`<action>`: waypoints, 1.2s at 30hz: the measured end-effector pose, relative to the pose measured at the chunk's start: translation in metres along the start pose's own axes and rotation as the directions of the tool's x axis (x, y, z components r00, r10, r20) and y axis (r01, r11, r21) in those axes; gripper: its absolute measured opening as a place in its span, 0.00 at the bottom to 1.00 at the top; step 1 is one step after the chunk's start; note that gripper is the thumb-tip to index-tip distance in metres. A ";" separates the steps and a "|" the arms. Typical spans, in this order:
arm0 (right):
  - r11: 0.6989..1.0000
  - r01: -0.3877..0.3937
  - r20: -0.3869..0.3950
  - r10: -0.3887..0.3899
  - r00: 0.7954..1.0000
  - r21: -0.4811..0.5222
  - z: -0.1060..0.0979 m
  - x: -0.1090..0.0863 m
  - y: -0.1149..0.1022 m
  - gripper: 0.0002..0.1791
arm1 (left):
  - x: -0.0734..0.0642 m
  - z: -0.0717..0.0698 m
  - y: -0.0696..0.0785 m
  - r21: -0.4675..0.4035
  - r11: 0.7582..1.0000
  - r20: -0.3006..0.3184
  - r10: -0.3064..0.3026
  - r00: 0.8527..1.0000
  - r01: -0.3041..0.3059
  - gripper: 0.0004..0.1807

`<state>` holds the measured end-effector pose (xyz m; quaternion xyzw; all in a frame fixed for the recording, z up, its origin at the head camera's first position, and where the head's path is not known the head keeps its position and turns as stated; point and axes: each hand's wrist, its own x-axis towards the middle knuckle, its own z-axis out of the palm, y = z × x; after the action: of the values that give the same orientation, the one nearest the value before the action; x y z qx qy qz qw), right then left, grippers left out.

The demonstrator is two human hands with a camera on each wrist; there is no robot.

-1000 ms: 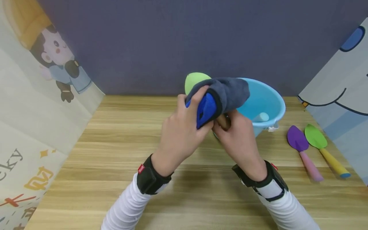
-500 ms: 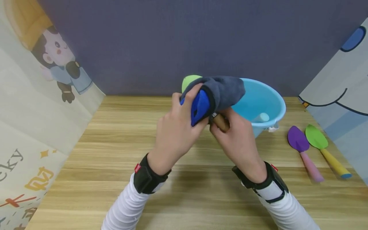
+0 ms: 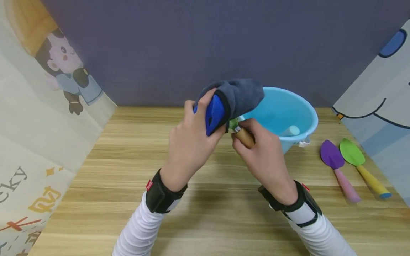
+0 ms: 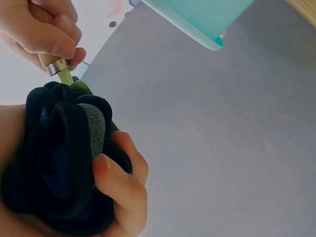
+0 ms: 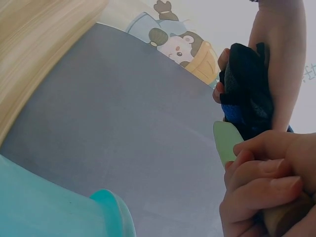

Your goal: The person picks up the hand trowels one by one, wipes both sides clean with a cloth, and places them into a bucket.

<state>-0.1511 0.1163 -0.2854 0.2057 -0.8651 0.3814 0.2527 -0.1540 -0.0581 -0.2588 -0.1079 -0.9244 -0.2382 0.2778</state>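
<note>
My right hand point(image 3: 267, 153) grips the wooden handle point(image 3: 246, 138) of a small garden trowel with a metal collar and a light green blade. A folded grey-and-blue cloth point(image 3: 243, 94) with black edging is held in my left hand point(image 3: 189, 145), its fingers curled round it. The cloth overlaps most of the trowel's blade in the head view, leaving only the green neck point(image 3: 234, 124) showing by the collar. In the right wrist view, part of the green blade point(image 5: 228, 140) stands out beside the cloth. Both hands are raised over the table, left of the bucket.
A light blue bucket point(image 3: 298, 93) stands just behind my right hand, with a pale blue cylindrical end point(image 3: 291, 131) inside it. To the right lie a purple trowel point(image 3: 332, 154) with a pink handle and a green trowel point(image 3: 352, 152) with a yellow handle. A dark wall point(image 3: 160, 53) rises behind the table.
My left hand and the cloth have moved left along the trowel, away from my right hand. The handle's collar and green neck have come into sight; the blade's far end is now hidden.
</note>
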 end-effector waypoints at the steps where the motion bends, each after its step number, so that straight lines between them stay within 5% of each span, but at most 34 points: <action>1: 1.000 0.001 -0.001 -0.001 1.000 -0.002 0.000 0.000 0.000 0.12 | 0.000 0.000 0.000 0.000 1.000 -0.002 -0.003 1.000 0.003 0.40; 36: 1.000 0.002 0.029 -0.003 1.000 0.030 -0.001 -0.003 -0.003 0.11 | 0.008 -0.011 -0.016 -0.048 0.992 -0.042 -0.116 0.992 0.114 0.36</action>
<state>-0.1465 0.1163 -0.2852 0.2159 -0.8626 0.3910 0.2375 -0.1613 -0.0766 -0.2521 -0.0555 -0.9170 -0.2773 0.2815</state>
